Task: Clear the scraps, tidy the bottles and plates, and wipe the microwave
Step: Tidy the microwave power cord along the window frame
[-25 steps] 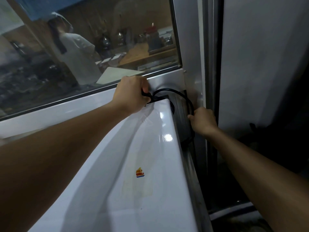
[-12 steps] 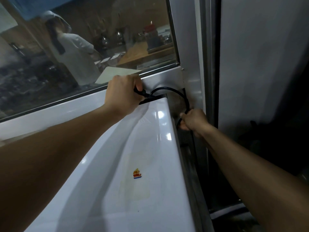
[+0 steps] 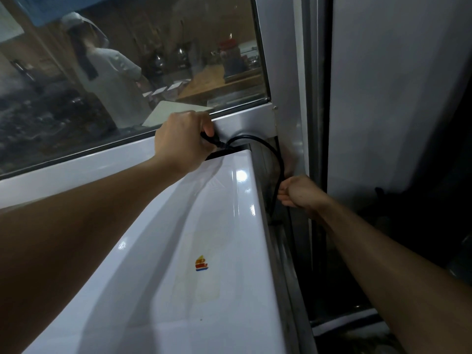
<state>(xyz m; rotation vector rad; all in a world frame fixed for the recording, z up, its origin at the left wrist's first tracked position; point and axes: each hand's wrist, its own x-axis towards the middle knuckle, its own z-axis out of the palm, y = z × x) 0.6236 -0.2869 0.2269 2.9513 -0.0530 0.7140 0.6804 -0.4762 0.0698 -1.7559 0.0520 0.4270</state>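
Lower along the black cord [image 3: 277,159] since a second ago, the right hand [image 3: 298,191] pinches it at 3 o'clock of the white microwave [image 3: 204,251] while the left hand [image 3: 182,141] grips the plug end at 12, where a hard tug risks snagging the cord behind.

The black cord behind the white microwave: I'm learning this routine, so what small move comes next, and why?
Probably draw the black cord down with the right hand while the left hand steadies its plug end: both grip it, and it arcs slack past the microwave corner.

microwave [image 3: 178,251] before window [image 3: 127,72], cable [image 3: 268,154] behind
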